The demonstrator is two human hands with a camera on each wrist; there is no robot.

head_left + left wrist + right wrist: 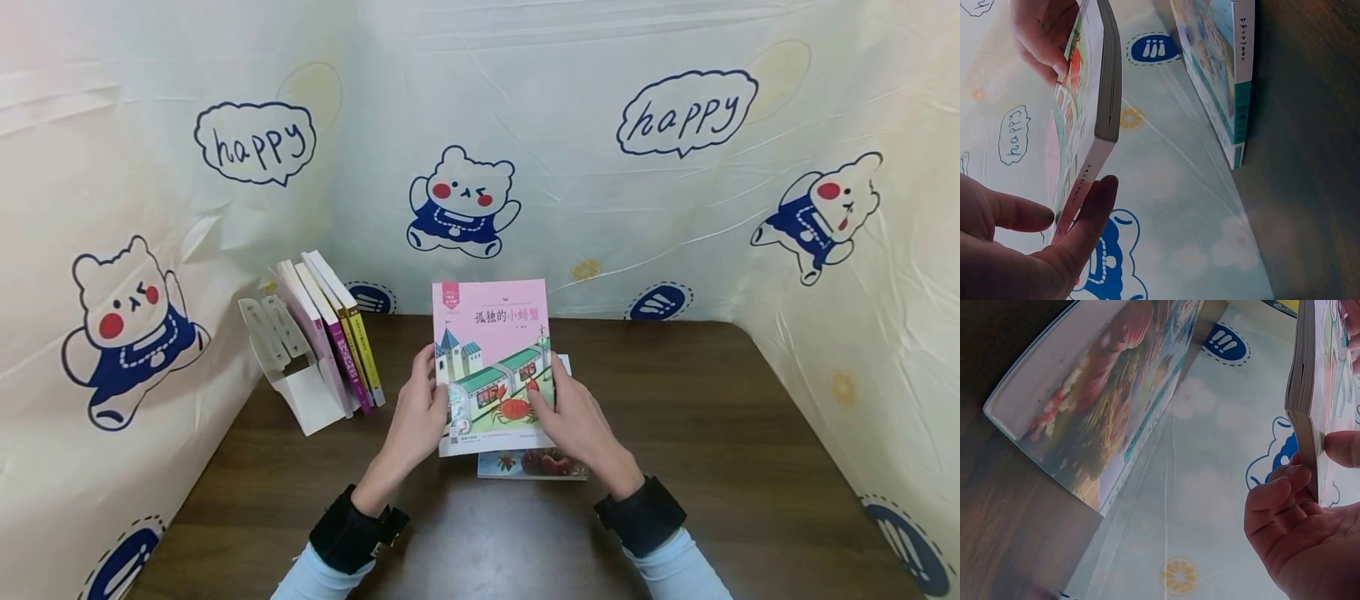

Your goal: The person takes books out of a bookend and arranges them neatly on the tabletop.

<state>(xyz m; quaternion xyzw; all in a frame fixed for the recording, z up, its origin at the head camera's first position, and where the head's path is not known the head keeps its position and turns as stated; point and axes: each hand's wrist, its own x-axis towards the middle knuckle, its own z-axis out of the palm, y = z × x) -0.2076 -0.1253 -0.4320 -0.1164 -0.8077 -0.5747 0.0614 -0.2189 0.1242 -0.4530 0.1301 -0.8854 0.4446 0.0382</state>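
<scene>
A pink-topped paperback book (491,333) with a green train and a red crab on its cover is held up between both hands. On its left edge, my left hand (416,412) pinches it, thumb in front and fingers behind. My right hand (581,417) grips the opposite edge the same way, its thumb on the cover. Below and behind it, a second book (532,465) with a colourful picture cover lies on the table, largely hidden in the head view. The right wrist view shows more of that lower book (1110,381), apart from the held one.
At the back left of the dark wooden table (720,433), several books (337,333) lean upright in a white bookend (307,400). A pale cloth (570,50) printed with bears and "happy" bubbles encloses the back and both sides.
</scene>
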